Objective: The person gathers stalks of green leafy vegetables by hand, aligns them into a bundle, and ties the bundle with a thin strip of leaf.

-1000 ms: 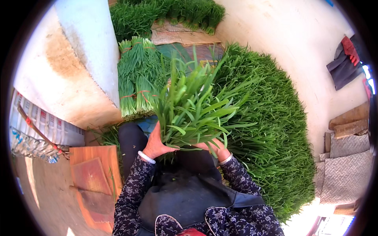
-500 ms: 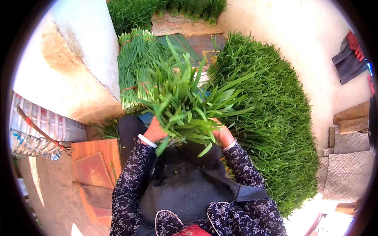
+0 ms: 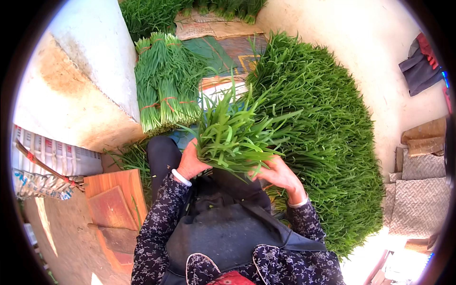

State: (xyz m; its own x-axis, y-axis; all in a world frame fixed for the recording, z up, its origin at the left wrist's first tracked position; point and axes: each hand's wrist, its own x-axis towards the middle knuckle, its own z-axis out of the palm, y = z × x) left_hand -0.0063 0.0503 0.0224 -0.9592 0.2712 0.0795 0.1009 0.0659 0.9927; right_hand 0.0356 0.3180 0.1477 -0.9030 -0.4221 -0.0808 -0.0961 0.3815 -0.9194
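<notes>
A loose bunch of garlic chives (image 3: 232, 135), with broad flat green leaves, is held over my lap. My left hand (image 3: 191, 164) grips its left side, the thumb toward the lower edge and the other fingers partly hidden by leaves. At the lower right of the bunch, the fingers of my right hand (image 3: 280, 176) close on leaves, the fingertips partly covered. Beyond my left knee lie bundles of garlic chives (image 3: 168, 78) with pale stems, tied with red bands. A large heap of loose garlic chives (image 3: 323, 142) fills the space on my right.
Wooden boards (image 3: 116, 202) lie by my left side, near a white sack-like bundle (image 3: 61, 147) with a stick across it. A white wall corner (image 3: 85, 76) juts in at the left. More greens (image 3: 156, 16) stand at the back. Woven mats (image 3: 420, 204) lean at the far right.
The bunch has come together and leans right, its leaves less spread out. My right hand has shifted slightly right and turned, showing its back. The view has moved a little.
</notes>
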